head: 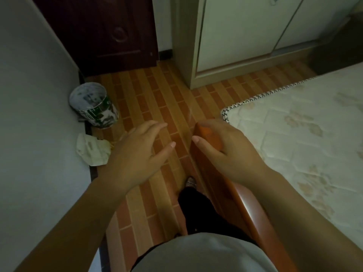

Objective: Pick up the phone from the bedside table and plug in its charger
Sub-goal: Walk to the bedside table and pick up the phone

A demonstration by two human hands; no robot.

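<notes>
We're looking down at a narrow strip of striped tile floor (157, 99) between a pale wall (33, 95) on our left and a bed on our right, and both our bare hands are out in front of us. Our left hand (137, 152) hangs over the floor with its grip apart, fingers spread and relaxed, touching nothing. Our right hand (225, 152) sits over the end of the glossy wooden bed frame (225, 193), fingers loosely curled and thumb pointing toward the left hand; whether it rests on the wood or hovers just above it, we can't tell, but that grip holds nothing either. The phone is nowhere in view, and neither is the bedside desk or the charger. Just beyond the frame lies the quilted white mattress (304, 134) with its dark stitched edging. Against the wall on the left stands a paint-smeared bucket (94, 105), tilted a little, and just in front of it a crumpled scrap of paper (92, 150) lies on the floor. Straight ahead there's a dark wooden door (110, 30), and to its right a pale wardrobe (245, 34) with sliding panels. Below our hands we catch our own light shirt (196, 254), dark trousers and one foot (191, 181) on the tiles beside the bed frame.
</notes>
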